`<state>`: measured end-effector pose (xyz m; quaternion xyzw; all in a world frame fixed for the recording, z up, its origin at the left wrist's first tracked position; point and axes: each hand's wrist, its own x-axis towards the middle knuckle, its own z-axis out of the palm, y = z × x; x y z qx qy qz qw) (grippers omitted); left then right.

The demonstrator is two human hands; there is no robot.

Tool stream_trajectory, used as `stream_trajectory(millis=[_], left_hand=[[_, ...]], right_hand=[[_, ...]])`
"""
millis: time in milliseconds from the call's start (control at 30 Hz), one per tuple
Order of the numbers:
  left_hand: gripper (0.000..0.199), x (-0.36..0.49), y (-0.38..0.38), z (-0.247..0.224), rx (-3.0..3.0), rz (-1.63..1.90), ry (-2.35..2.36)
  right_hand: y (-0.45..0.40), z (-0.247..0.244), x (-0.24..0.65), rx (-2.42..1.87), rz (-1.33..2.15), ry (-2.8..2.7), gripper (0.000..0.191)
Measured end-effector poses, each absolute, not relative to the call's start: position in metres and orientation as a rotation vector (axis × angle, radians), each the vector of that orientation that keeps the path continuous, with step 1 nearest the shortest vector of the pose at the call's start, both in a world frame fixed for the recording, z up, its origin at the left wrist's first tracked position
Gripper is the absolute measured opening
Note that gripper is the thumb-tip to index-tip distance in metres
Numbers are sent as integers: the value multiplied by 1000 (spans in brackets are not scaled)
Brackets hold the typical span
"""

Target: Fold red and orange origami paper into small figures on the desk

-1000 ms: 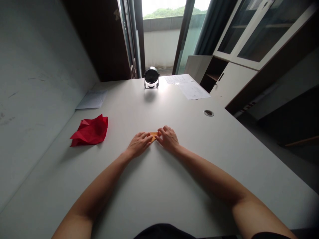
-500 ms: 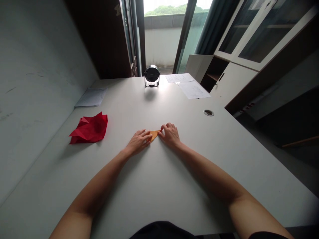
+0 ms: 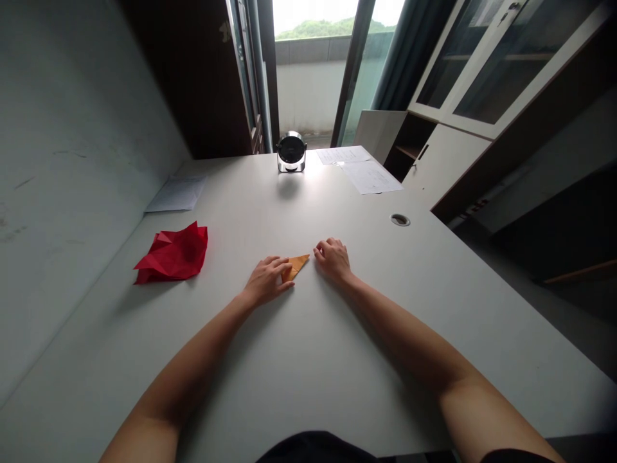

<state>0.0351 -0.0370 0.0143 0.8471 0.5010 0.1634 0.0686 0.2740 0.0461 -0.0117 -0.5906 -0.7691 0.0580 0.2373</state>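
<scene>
Resting extended fingers over the left end of the folded orange paper [image 3: 297,264] on the tabletop [image 3: 308,360], left hand [image 3: 267,279] has its thumb splayed, while right hand [image 3: 332,258] (curled, can't tell if fully closed) sits just beside the paper's pointed tip.

Bare arms [image 3: 196,361] extended forward, left hand [image 3: 266,278] palm down, right hand [image 3: 333,259] loosely curled

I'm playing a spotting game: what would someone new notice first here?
Probably the crumpled red sheet on the left of the white table, the strongest color here. Next, the small folded orange piece under the left hand. Then the round, dark-faced device near the table's far edge.
</scene>
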Motion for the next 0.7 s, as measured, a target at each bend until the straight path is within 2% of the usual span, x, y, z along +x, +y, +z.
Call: stream_trajectory(millis=[133,200,267,367,500,700], left_hand=[[45,41,-40,17,2612,488,1575],[39,43,-41,17,2684,438,1583],[34,44,-42,17,2747,390,1576],[30,44,-43,16,2787,373,1564],[27,42,-42,17,2750,404,1568],[24,41,-41,18,2677,447,1552]], right_hand=[[41,-10,271,-1288,261,-2273,18],[38,-9,269,-1095,320,-2368,15],[36,-8,268,-979,360,-2418,20],[33,-5,267,-923,379,-2454,28],[31,-3,266,-924,361,-2494,17],[29,-4,263,-935,348,-2487,16]])
